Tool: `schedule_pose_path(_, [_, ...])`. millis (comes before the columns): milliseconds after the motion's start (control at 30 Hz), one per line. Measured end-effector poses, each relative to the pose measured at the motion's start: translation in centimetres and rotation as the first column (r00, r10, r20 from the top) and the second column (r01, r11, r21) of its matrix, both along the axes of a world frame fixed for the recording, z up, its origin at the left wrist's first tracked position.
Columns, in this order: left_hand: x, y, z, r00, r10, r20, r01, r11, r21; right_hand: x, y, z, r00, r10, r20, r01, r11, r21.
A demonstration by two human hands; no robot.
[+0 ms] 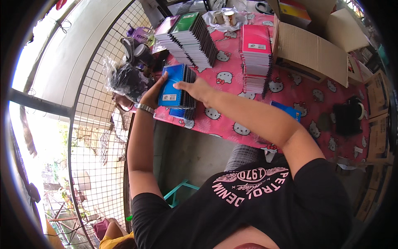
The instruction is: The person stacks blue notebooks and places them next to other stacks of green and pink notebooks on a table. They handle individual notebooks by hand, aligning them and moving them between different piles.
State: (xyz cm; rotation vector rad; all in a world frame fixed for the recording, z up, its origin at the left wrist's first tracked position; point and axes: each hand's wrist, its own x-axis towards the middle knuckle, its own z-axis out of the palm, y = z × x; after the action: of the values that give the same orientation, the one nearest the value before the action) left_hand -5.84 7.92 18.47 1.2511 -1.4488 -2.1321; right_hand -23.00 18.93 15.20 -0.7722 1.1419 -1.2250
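Note:
A tall stack of blue spiral notebooks stands at the table's near left edge, clasped between my two hands. My left hand presses along its left side, fingers reaching toward the far corner. From the right, my right hand closes on it, thumb over the top cover and the other fingers mostly hidden behind the stack. Under its near end, more blue notebooks stick out. Just behind rise neighbouring stacks with green notebooks and pinkish-purple notebooks on top.
A stack of red notebooks stands right of centre on the pink patterned tablecloth. Beyond it is an open cardboard box. Another blue notebook lies partly behind my right forearm. Plastic-wrapped dark items crowd the wire mesh at left.

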Motion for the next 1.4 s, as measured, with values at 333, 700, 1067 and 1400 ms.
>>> schedule_pose_path(333, [4.7,2.4,-6.4,0.779,0.248,-0.576,-0.214,0.969,0.128,2.1,-0.8,-1.6,0.999,0.048,-0.023,-0.051,0.992,-0.113])
schedule_pose_path(700, [-5.3,11.0,-4.8,0.397,0.628,-0.670,-0.716,0.668,0.202,4.4,4.4,-4.9,0.949,-0.293,0.117,0.315,0.905,-0.285])
schedule_pose_path(1067, [-2.2,7.8,-2.6,0.528,0.646,-0.552,-0.330,0.754,0.567,1.4,4.6,-1.4,0.942,-0.110,0.317,0.203,0.939,-0.277])
schedule_pose_path(1400, [-3.5,6.3,-0.7,0.499,0.545,-0.674,-0.164,0.823,0.544,-1.3,4.2,2.8,0.986,-0.064,0.152,0.129,0.873,-0.471])
